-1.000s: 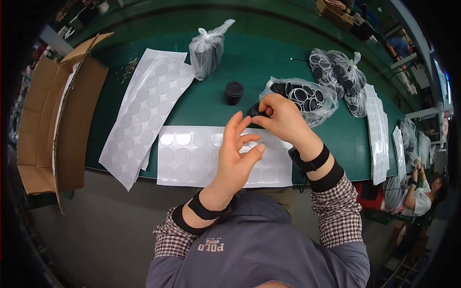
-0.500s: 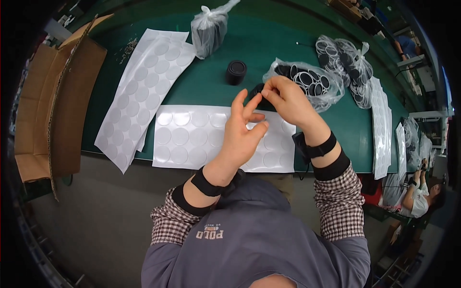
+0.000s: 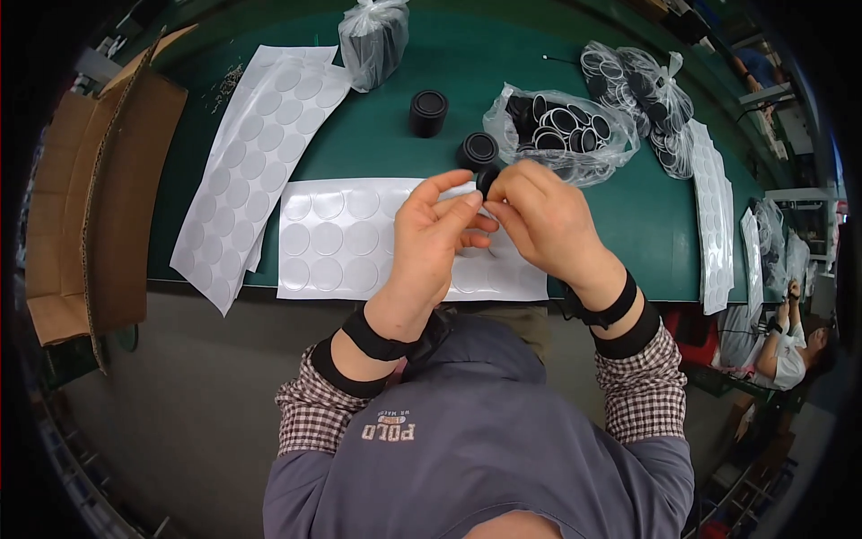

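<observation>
Over the sheet of round clear stickers (image 3: pixel 328 238), my two hands meet at the fingertips. My right hand (image 3: pixel 552 220) pinches a small black disc (image 3: pixel 487 178), tilted on edge, between thumb and fingers. My left hand (image 3: pixel 429 238) has its thumb and forefinger drawn together beside the disc; whatever is between them is too small to make out. Just beyond the disc stands a short stack of black discs (image 3: pixel 479 148). A taller black stack (image 3: pixel 428 113) rises farther back to the left. An open clear bag (image 3: pixel 620 157) of black discs with white rims lies beyond my right hand.
More sticker sheets (image 3: pixel 256 148) overlap at the left, beside an open cardboard box (image 3: pixel 135 207). A tied bag (image 3: pixel 373 49) stands at the back. Bagged rings (image 3: pixel 620 76) and white sheets (image 3: pixel 714 225) lie right. Another person (image 3: pixel 786 359) sits at far right.
My right hand has come nearer to me, and my left thumb and forefinger have closed in beside the disc. The short black stack, mostly hidden before, now shows. The view has shifted slightly.
</observation>
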### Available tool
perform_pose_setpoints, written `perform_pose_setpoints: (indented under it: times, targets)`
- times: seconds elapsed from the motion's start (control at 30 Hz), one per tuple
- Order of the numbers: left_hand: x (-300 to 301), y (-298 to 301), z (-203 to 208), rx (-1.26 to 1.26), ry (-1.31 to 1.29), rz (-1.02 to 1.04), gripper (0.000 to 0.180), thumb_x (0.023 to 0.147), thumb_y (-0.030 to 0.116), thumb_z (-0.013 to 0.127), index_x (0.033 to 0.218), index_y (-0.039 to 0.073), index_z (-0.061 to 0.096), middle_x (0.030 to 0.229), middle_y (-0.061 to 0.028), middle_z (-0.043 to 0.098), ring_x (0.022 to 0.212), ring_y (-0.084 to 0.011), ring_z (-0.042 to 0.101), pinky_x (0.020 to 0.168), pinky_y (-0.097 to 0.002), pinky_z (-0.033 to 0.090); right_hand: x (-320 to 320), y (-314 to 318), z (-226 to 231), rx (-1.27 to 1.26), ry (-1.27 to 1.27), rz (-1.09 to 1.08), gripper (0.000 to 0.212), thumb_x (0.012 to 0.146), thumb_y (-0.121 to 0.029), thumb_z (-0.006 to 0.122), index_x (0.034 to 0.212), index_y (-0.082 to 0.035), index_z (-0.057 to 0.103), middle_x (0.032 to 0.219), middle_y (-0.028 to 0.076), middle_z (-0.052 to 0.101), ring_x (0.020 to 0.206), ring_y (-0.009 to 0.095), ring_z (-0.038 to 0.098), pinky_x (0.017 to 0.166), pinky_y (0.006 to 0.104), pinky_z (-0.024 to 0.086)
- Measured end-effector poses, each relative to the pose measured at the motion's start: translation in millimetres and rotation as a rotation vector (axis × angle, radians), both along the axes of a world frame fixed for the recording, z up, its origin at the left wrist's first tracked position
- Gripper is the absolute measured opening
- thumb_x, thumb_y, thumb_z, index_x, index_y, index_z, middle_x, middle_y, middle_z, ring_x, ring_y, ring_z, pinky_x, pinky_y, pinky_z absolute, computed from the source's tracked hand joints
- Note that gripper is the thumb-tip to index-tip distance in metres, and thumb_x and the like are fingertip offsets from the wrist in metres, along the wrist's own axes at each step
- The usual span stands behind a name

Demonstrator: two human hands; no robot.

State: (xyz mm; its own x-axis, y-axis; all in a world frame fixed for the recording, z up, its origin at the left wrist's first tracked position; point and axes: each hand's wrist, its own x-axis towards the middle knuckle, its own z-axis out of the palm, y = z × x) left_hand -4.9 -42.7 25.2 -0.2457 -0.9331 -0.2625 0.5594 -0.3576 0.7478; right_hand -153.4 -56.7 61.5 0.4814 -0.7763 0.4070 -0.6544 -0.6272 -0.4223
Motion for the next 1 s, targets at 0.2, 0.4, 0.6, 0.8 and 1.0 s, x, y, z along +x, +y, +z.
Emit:
perform_pose_setpoints:
  times: [0.2, 0.4, 0.6, 0.8, 1.0]
  targets:
    - [-1.8, 14.2, -12.0, 0.040, -0.013, -0.099, 0.019, 0.083, 0.011, 0.057, 0.096, -0.003, 0.054, 0.077, -0.0087, 0.062, 0.066, -0.0131, 0.060, 0.055, -0.0231, 0.048, -8.3, 23.2, -9.1, -0.033, 0.041, 0.025, 0.014, 0.067, 0.000, 0.061, 0.078, -0.004, 0.053, 0.076, 0.008, 0.054, 0.066, 0.025, 0.054, 0.053, 0.0316, 0.044]
    - [3.3, 17.3, -17.6, 0.121, 0.036, -0.148, 0.017, 0.082, 0.010, 0.057, 0.092, -0.003, 0.055, 0.075, -0.0082, 0.062, 0.064, -0.0124, 0.060, 0.053, -0.0212, 0.046, -10.6, 33.2, -10.8, 0.047, -0.151, 0.044, 0.014, 0.067, -0.001, 0.063, 0.079, -0.001, 0.056, 0.075, 0.010, 0.055, 0.064, 0.023, 0.054, 0.054, 0.0294, 0.045]
    - [12.9, 11.2, -17.8, 0.003, -0.138, -0.171, 0.016, 0.083, 0.008, 0.055, 0.093, -0.004, 0.055, 0.076, -0.0087, 0.061, 0.061, -0.0133, 0.060, 0.055, -0.0215, 0.048, -24.6, 24.8, -24.9, 0.538, -0.122, -0.391, 0.011, 0.067, -0.001, 0.063, 0.077, 0.002, 0.059, 0.071, 0.012, 0.056, 0.061, 0.024, 0.054, 0.055, 0.0288, 0.045]
    - [7.6, 28.6, -26.3, -0.177, -0.363, -0.233, 0.018, 0.080, 0.005, 0.058, 0.094, -0.005, 0.057, 0.070, -0.0056, 0.061, 0.062, -0.0079, 0.056, 0.055, -0.0212, 0.045, -33.9, 30.7, -39.5, 0.372, 0.062, -0.400, 0.009, 0.068, -0.010, 0.060, 0.071, -0.002, 0.061, 0.071, 0.016, 0.059, 0.065, 0.030, 0.057, 0.059, 0.0363, 0.046]
    - [13.7, 36.5, -26.2, -0.348, -0.528, -0.369, 0.017, 0.079, 0.003, 0.058, 0.094, -0.004, 0.058, 0.075, -0.0069, 0.062, 0.058, -0.0065, 0.054, 0.051, -0.0195, 0.042, -21.6, 32.3, -30.3, 0.546, 0.098, -0.451, 0.013, 0.071, -0.015, 0.057, 0.071, -0.003, 0.062, 0.074, 0.015, 0.059, 0.071, 0.031, 0.058, 0.064, 0.0394, 0.047]
